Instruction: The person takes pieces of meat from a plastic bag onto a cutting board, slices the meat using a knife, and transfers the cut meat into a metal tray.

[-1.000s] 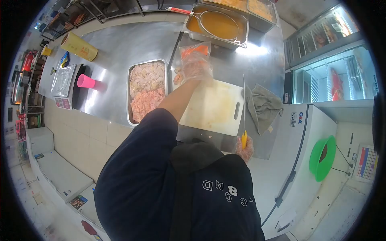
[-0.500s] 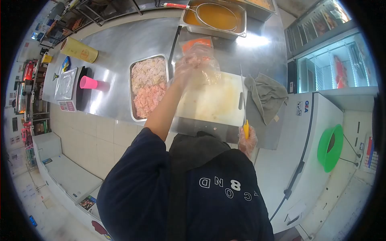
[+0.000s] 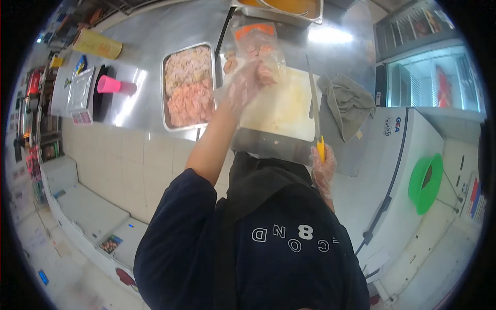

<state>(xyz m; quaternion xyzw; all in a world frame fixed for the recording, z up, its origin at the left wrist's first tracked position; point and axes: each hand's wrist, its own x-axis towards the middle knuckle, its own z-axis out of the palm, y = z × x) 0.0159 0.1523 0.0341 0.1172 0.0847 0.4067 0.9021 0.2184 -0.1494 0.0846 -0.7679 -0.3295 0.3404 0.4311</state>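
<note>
My left hand (image 3: 245, 87), in a clear plastic glove, is closed on a piece of meat (image 3: 266, 76) over the upper left part of the white cutting board (image 3: 281, 111). Beyond it lies an open clear bag with an orange band (image 3: 254, 32) and meat inside. A small piece of meat (image 3: 230, 64) sits near the board's left corner. At the board's right side my gloved right hand (image 3: 324, 164) grips the yellow handle of a long knife (image 3: 316, 98), its blade pointing away from me. A metal tray (image 3: 164, 98) of cut meat stands left of the board.
A grey cloth (image 3: 347, 106) lies right of the knife. At the back is a metal pan (image 3: 310, 19) of orange liquid. Farther left are a pink cup (image 3: 108, 84), a scale (image 3: 81, 90) and a yellow roll (image 3: 98, 44). A white freezer (image 3: 385, 155) borders the table's right side.
My left hand has come out of the bag area toward the board with a piece of meat. The view has shifted, and the knife remains in my right hand.
</note>
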